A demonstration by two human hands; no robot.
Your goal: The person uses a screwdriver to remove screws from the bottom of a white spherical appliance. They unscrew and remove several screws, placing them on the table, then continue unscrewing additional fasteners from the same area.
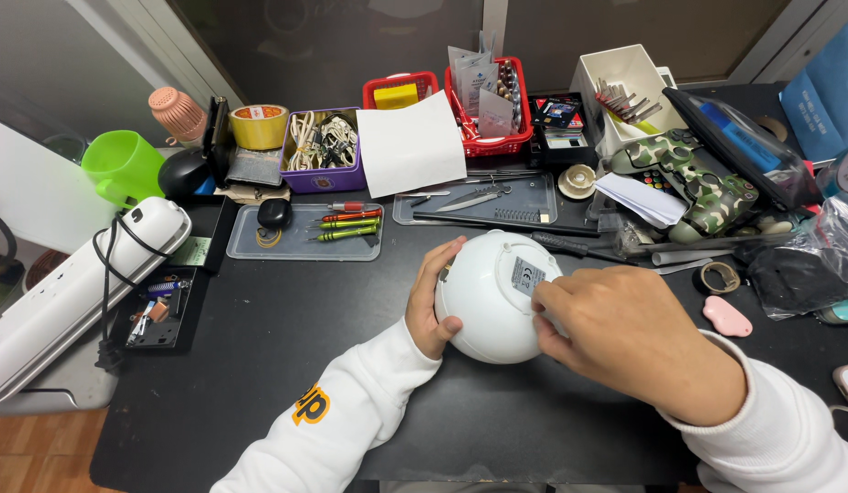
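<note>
A round white plastic device [486, 294] with a small grey label on top rests on the black desk [278, 356]. My left hand [431, 299] cups its left side, thumb under the lower edge. My right hand [625, 338] grips its right side, with fingertips pressed next to the label. Both arms wear white sleeves.
Behind the device lie a clear tray with small screwdrivers [346, 226], a second tray with tweezers [479, 199], red baskets [490, 110], a purple box of cables [324, 146] and a camouflage game controller [693, 178]. A white power strip [73, 292] and green cup [121, 166] sit left. A pink pick [727, 316] lies right.
</note>
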